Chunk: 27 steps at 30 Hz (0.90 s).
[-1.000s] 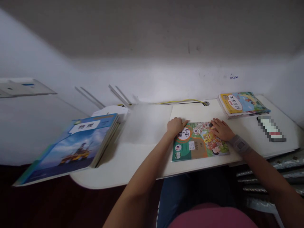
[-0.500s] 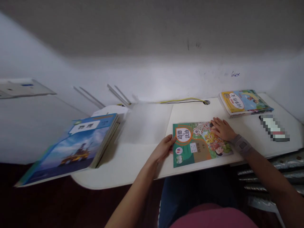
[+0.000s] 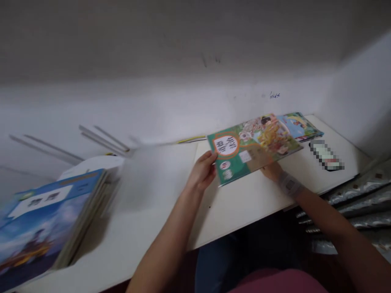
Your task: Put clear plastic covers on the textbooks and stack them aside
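Note:
A green textbook [image 3: 253,152] with a colourful illustrated cover is held up off the desk, tilted. My left hand [image 3: 205,169] is closed on its left edge, thumb on the cover. My right hand [image 3: 271,169], with a grey band on the wrist, reaches under the book's lower right edge. The book hides its fingers, so whether they grip it I cannot see. Behind the textbook's right end lies a small stack of books [image 3: 301,124] with a blue illustrated cover, partly covered from view.
On the left of the white desk [image 3: 238,203] stands a thick stack of blue books [image 3: 58,215], blurred. A phone [image 3: 326,155] lies at the right. A yellow cable [image 3: 191,139] runs along the wall. Silvery wrapped items [image 3: 357,191] sit below the desk's right edge.
The textbook has been lifted from the desk and tilted. My right hand has gone from the top of its cover to underneath it. The view has shifted right.

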{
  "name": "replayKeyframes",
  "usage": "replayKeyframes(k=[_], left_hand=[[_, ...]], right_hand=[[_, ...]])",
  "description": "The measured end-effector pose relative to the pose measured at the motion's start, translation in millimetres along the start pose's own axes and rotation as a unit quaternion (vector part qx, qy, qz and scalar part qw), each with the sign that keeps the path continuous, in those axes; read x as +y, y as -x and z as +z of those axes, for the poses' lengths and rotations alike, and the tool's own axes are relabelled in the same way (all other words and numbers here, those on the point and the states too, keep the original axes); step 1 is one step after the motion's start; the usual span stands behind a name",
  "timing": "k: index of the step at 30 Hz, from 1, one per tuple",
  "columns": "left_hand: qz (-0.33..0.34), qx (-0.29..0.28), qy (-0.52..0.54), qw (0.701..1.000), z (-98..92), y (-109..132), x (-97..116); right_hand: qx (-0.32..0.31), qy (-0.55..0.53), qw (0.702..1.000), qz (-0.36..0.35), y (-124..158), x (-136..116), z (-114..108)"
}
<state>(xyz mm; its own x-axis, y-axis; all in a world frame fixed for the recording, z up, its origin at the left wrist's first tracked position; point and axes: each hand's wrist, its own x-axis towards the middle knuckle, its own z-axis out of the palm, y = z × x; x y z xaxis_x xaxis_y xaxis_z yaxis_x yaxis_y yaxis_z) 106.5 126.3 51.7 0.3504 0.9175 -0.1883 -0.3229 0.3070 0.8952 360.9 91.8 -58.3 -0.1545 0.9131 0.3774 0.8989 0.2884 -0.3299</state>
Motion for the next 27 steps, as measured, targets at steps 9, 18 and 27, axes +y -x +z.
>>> replayKeyframes(k=[9,18,27], left_hand=[[-0.026,-0.038,-0.039,0.998,166.0,-156,-62],[-0.059,-0.021,-0.104,0.993,169.5,-213,-85],[0.017,0.005,-0.189,0.982,174.3,-210,-81]], right_hand=[[-0.023,0.051,0.998,-0.008,-3,-12,-9],[-0.023,0.060,0.998,0.002,-6,-16,-9],[-0.032,0.060,0.998,0.002,-7,-13,-12]])
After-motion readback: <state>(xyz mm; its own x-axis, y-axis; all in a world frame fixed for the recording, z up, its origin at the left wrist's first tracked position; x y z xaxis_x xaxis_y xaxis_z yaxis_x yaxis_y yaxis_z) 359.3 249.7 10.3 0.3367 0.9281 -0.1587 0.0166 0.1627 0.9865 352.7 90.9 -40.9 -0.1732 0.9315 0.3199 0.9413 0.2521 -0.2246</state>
